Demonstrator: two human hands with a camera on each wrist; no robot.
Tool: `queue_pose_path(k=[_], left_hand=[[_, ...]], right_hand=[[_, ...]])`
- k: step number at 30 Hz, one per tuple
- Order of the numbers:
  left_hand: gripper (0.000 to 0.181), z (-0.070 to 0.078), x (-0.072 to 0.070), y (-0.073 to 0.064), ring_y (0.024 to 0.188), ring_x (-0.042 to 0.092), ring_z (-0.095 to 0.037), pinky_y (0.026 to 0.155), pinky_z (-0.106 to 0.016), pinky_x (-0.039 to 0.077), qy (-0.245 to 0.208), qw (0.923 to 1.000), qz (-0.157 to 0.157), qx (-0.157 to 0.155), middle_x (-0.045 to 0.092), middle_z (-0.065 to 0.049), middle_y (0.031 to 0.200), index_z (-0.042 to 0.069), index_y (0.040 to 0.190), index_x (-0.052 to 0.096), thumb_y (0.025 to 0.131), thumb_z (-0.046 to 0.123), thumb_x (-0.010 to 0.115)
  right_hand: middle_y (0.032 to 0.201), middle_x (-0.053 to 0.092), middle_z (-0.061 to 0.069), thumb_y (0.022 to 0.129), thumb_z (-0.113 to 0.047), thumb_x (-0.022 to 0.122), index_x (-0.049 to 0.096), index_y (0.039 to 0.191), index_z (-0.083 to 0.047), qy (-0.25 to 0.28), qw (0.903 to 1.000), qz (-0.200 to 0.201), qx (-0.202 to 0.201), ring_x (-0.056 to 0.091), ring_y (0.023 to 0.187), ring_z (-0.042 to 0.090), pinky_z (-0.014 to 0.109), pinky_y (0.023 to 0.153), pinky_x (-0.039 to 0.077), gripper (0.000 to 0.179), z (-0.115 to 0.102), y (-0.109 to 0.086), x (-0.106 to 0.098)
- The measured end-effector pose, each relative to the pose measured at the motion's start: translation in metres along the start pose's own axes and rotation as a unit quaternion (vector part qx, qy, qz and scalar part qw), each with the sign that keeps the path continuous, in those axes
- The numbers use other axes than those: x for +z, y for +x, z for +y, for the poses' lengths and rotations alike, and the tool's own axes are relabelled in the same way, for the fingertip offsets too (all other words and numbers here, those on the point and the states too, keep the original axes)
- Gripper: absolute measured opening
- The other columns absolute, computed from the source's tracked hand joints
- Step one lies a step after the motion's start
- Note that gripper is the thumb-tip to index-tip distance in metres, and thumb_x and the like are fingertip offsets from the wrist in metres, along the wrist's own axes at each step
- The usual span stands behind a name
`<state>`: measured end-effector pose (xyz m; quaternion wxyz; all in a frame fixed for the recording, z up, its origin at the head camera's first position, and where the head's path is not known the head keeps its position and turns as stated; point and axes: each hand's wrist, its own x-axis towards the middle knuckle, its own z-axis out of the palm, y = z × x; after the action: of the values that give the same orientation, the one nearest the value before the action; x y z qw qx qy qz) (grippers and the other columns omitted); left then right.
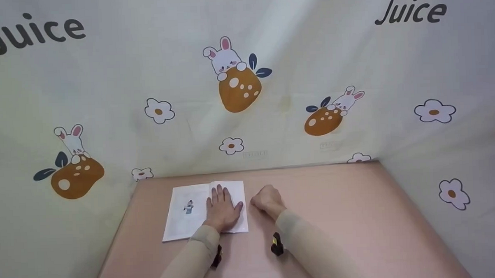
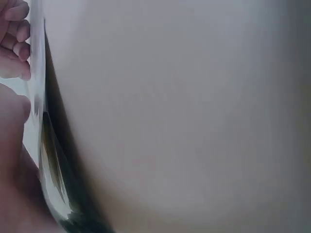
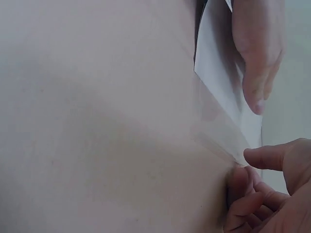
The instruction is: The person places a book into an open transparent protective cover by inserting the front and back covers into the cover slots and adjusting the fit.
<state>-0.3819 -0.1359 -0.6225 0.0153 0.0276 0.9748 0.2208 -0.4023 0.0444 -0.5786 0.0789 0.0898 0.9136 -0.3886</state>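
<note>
An open book lies on the pink table, a small figure printed on its left page. My left hand rests flat on the right page, fingers spread and pointing away from me. Just past the book's right edge is my right hand, its fingers curled. In the right wrist view a clear plastic film reaches from the white page edge to the right hand. Thumb and index finger pinch the film's edge there. The left wrist view shows the clear edge beside the right hand's curled fingers.
The pink tabletop extends to the right of the book and in front of it. A pale printed curtain with rabbits, fruit and flowers stands along the back and both sides. Dark camera mounts sit at the wrists.
</note>
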Motion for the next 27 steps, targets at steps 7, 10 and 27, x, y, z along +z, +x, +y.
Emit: queue_pose_path(k=[7, 10, 27], left_hand=[[0.097, 0.004, -0.002, 0.007, 0.177, 0.002, -0.051, 0.144, -0.067, 0.003, -0.027, 0.9989, -0.031, -0.021, 0.007, -0.033, 0.186, -0.011, 0.174, 0.015, 0.112, 0.058, 0.043], [0.096, 0.007, -0.009, 0.003, 0.177, 0.001, -0.050, 0.144, -0.066, 0.001, -0.045, 0.9979, -0.039, -0.024, 0.007, -0.032, 0.187, -0.011, 0.174, 0.016, 0.113, 0.057, 0.044], [0.117, 0.049, -0.048, -0.014, 0.172, 0.022, -0.056, 0.136, -0.070, 0.032, -0.009, 0.9990, -0.032, -0.028, 0.020, -0.042, 0.180, -0.013, 0.171, 0.028, 0.099, 0.069, 0.071]], right_hand=[[0.057, 0.070, -0.001, 0.085, -0.008, 0.073, 0.082, 0.074, -0.011, 0.020, 0.9998, -0.001, -0.001, 0.063, 0.051, 0.011, 0.022, 0.043, 0.040, 0.015, -0.004, 0.003, 0.001], [0.065, 0.077, 0.004, 0.083, -0.006, 0.077, 0.084, 0.078, -0.008, 0.057, 0.9982, -0.005, 0.020, 0.064, 0.053, 0.012, 0.022, 0.044, 0.042, 0.009, -0.003, 0.004, 0.002], [0.070, 0.081, 0.002, 0.093, -0.011, 0.085, 0.085, 0.089, -0.006, 0.183, 0.9807, -0.050, 0.047, 0.071, 0.058, 0.010, 0.024, 0.051, 0.049, 0.007, -0.007, -0.003, -0.009]])
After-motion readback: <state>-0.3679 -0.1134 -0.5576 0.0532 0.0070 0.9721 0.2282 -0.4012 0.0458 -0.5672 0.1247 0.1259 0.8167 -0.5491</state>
